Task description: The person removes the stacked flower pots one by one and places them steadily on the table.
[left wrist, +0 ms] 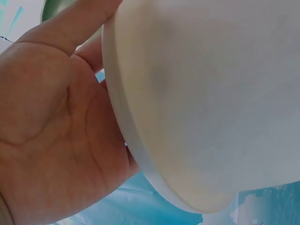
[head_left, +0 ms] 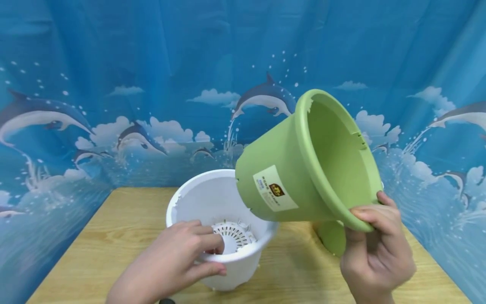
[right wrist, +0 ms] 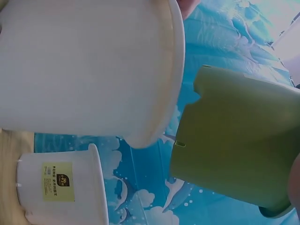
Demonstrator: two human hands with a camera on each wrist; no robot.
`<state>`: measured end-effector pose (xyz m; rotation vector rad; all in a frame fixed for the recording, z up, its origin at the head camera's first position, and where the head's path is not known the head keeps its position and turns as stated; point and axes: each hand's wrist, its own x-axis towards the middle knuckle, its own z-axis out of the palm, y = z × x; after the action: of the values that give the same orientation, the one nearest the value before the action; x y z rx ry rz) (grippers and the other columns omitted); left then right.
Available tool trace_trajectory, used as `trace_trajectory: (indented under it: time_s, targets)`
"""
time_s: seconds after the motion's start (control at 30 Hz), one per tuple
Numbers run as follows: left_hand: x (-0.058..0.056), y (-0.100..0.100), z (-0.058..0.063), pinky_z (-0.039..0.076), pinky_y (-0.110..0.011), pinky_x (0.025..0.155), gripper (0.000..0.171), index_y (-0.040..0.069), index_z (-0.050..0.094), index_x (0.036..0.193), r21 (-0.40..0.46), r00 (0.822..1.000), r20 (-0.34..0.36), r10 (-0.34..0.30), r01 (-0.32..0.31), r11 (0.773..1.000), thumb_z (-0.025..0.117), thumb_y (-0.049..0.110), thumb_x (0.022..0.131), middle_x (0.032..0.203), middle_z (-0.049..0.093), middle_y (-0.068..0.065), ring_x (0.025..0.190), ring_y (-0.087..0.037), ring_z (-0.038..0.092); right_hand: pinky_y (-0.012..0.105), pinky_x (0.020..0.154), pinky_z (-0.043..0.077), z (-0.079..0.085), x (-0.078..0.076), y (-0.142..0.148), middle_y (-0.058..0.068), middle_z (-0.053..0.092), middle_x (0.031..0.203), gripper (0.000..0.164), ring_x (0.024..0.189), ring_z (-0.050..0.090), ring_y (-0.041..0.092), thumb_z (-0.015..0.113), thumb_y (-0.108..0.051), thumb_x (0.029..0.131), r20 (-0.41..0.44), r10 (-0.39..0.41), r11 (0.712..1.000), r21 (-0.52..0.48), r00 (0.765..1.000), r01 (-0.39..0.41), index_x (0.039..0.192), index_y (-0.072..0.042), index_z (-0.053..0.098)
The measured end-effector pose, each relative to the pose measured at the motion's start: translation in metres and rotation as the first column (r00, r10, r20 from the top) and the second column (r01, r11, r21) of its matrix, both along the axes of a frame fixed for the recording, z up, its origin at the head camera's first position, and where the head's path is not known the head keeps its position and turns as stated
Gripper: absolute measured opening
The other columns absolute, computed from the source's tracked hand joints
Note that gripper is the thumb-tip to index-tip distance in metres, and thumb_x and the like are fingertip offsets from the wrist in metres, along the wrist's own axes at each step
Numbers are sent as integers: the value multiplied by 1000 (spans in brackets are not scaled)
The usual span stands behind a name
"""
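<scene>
A white plastic flowerpot point(head_left: 235, 270) with a slotted bottom stands on the table, mouth up. At its near rim my left hand point(head_left: 178, 249) grips the wall, fingers inside and thumb outside; the left wrist view shows the palm point(left wrist: 61, 122) beside the rim. My right hand point(head_left: 379, 249) pinches the rim of a green flowerpot point(head_left: 273, 173), which it holds up, tilted, with its mouth toward the right. The base of this green pot overlaps the far right rim of the white one in the head view. A paper label point(head_left: 275, 188) is stuck on its side.
Behind the raised pot, another green piece point(head_left: 332, 236) sits on the wooden table point(head_left: 129, 236), mostly hidden. A second white pot point(right wrist: 61, 187) with a label shows in the right wrist view. A small dark object point(head_left: 167, 301) lies at the near edge. A dolphin-print curtain point(head_left: 171, 84) encloses the table.
</scene>
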<state>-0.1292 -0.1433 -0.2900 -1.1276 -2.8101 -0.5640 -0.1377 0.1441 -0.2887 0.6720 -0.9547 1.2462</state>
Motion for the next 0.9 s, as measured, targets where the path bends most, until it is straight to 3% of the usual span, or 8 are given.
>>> trace_trajectory:
  time_s: [0.23,0.47,0.7,0.9]
  targets:
    - [-1,-5,-1,43,-24,63,26,39,63,86,-9,997,-49,61,-61,998,57,64,87,81,55,28,72,-1,47,43,107,39,-3,-1,10,14,69,76,10,81,63,14,74,6,79,111,-102,993,76,988,94,80,12,66]
    - [-5,-7,-1,43,-25,61,26,37,65,86,-41,986,-55,159,-161,986,61,63,86,77,54,25,70,-1,47,38,106,39,0,1,10,8,72,80,19,87,61,7,73,-3,84,193,-226,964,183,955,192,80,14,66]
    - [-4,-6,-3,41,-25,60,20,38,63,84,-52,957,-114,267,-274,960,69,57,84,73,52,26,68,0,46,36,106,33,0,4,18,5,69,79,14,88,54,1,67,-1,84,268,-353,895,375,896,240,85,12,68]
    - [-4,-5,-2,39,-26,58,19,38,61,83,-68,936,-102,338,-345,936,73,54,82,72,51,25,67,-2,45,33,101,29,0,5,22,14,67,78,16,91,54,1,64,-4,85,284,-422,838,484,861,251,88,10,70]
